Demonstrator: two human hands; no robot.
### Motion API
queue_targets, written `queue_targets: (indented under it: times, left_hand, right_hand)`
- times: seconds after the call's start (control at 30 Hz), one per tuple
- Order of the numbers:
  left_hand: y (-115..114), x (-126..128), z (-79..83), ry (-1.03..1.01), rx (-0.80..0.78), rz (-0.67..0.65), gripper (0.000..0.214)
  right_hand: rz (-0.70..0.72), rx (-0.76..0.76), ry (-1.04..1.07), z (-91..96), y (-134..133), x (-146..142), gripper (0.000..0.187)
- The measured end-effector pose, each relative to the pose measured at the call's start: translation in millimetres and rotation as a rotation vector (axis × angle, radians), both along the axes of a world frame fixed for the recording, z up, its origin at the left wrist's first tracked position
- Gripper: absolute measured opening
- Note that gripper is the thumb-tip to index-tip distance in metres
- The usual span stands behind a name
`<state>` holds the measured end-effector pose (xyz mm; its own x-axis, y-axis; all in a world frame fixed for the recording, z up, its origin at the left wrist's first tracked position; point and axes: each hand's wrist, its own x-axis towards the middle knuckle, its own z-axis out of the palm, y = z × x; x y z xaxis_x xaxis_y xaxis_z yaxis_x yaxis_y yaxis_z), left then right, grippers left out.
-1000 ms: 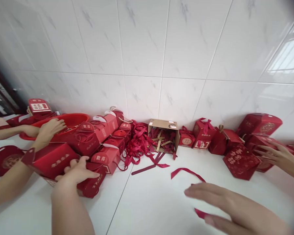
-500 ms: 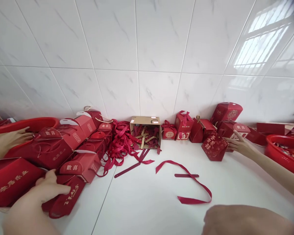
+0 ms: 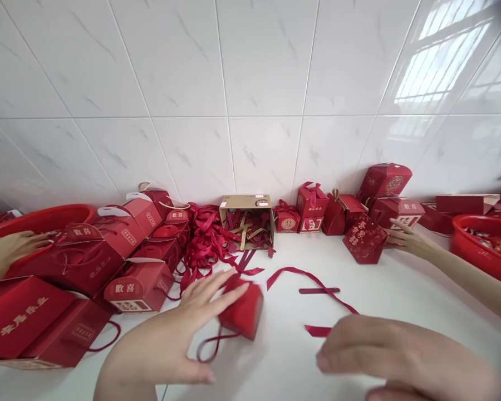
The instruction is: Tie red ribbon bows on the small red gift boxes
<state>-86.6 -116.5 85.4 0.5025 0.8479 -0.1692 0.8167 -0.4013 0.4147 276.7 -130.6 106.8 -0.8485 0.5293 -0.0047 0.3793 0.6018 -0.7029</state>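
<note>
A small red gift box (image 3: 248, 312), blurred by motion, sits on the white table with a dark red cord loop (image 3: 209, 348) beside it. My left hand (image 3: 187, 328) has its fingers spread at the box's upper left side, thumb apart; whether the fingertips touch it I cannot tell. At the lower right, my right hand (image 3: 396, 351) hovers with bent fingers and a gap between them and the thumb, nothing visible in it. Just beyond it lies a curved red ribbon (image 3: 294, 269), partly hidden by the hand, across a flat dark red strip (image 3: 311, 291).
Red gift boxes (image 3: 140, 278) crowd the left, beside a ribbon pile (image 3: 206, 236). A cardboard box (image 3: 246, 201) of strips stands by the wall. Other people's hands reach a red basin (image 3: 73, 214) at left and boxes (image 3: 394, 211) at right; another basin (image 3: 476, 262) holds wrapped pieces.
My left hand has moved right, from the box pile to mid-table; a small red box now stands beside it. My right hand has come further into view.
</note>
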Motion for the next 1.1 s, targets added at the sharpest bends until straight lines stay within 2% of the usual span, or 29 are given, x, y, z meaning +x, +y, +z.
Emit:
queue_targets:
  times: [0.1, 0.2, 0.3, 0.4, 0.5, 0.57, 0.63, 0.77, 0.83, 0.93, 1.03, 1.1]
  left_hand:
    - [-3.5, 2.4, 1.9, -0.028, -0.079, -0.098, 0.094]
    - [-3.0, -0.5, -3.2, -0.029, -0.092, 0.005, 0.079]
    - [5.8, 7.6, -9.5, 0.032, -0.089, 0.088, 0.066]
    - [19.3, 22.8, -16.6, 0.082, -0.141, 0.102, 0.065]
    - [31.8, 36.2, -26.1, 0.073, -0.165, 0.144, 0.078]
    - [37.1, 41.5, -31.6, 0.049, -0.152, 0.162, 0.085]
    - [39.1, 43.2, -34.3, 0.049, -0.181, 0.167, 0.086]
    - [36.5, 39.7, -30.9, 0.062, -0.34, 0.137, 0.074]
    - [36.1, 39.4, -29.1, 0.012, -0.271, 0.126, 0.055]
    - [41.3, 45.8, -32.9, -0.088, -0.031, 0.153, 0.029]
    - [50.5, 56.0, -43.8, -0.133, 0.129, 0.178, 0.036]
    - [55.1, 60.5, -50.9, -0.094, 0.111, 0.165, 0.05]
  right_hand:
    - [-0.197, 0.126, -0.002, -6.5, 6.0, -1.9, 0.041]
    - [-0.349, 0.168, -0.01, -21.1, 26.3, -9.7, 0.037]
    - [-0.468, 0.099, -0.07, -36.7, 58.0, -20.4, 0.031]
    - [-0.594, -0.073, -0.201, -55.0, 88.6, -28.6, 0.027]
    - [-0.595, -0.132, -0.196, -74.0, 107.8, -36.9, 0.028]
    - [-0.545, -0.136, -0.133, -86.2, 116.1, -43.7, 0.036]
    - [-0.537, -0.087, -0.014, -98.7, 125.1, -50.0, 0.046]
    - [-0.647, 0.061, 0.127, -126.4, 147.5, -57.9, 0.053]
    - [-0.647, 0.087, 0.092, -140.3, 156.0, -63.0, 0.053]
    - [-0.611, 0.095, 0.013, -159.9, 160.9, -77.2, 0.044]
    - [-0.68, 0.074, -0.102, -176.4, 162.8, -90.0, 0.025]
    - [-0.767, 0.048, -0.189, -183.3, 166.1, -89.1, 0.026]
